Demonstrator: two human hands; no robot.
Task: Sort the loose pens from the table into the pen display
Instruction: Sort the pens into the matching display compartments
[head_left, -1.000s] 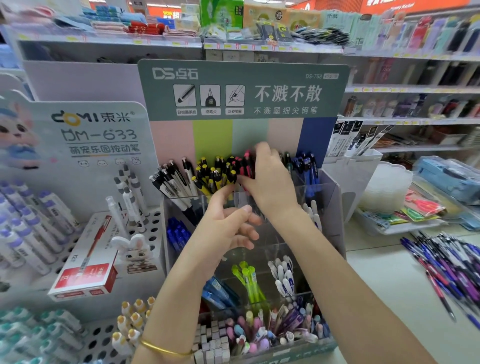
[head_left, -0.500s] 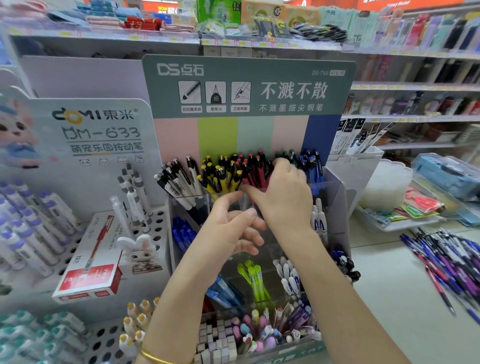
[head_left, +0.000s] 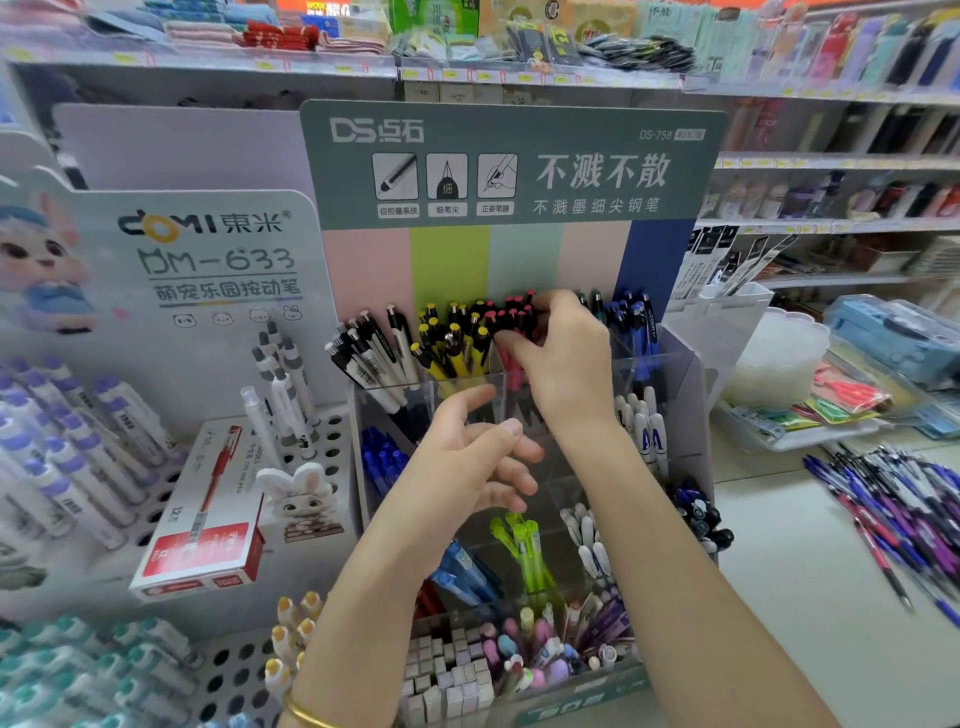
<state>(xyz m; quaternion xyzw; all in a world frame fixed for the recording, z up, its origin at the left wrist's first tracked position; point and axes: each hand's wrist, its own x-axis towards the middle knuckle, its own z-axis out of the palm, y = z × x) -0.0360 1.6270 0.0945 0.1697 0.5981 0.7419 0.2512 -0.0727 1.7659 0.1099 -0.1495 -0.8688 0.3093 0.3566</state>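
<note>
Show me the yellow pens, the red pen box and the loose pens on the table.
yellow pens (head_left: 454, 348), head view, middle of the cluster.
red pen box (head_left: 205, 553), head view, on its red label.
loose pens (head_left: 898, 499), head view, middle of the pile.

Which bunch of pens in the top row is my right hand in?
The red pens, just right of the yellow pens; your right hand curls round their tops.
</note>
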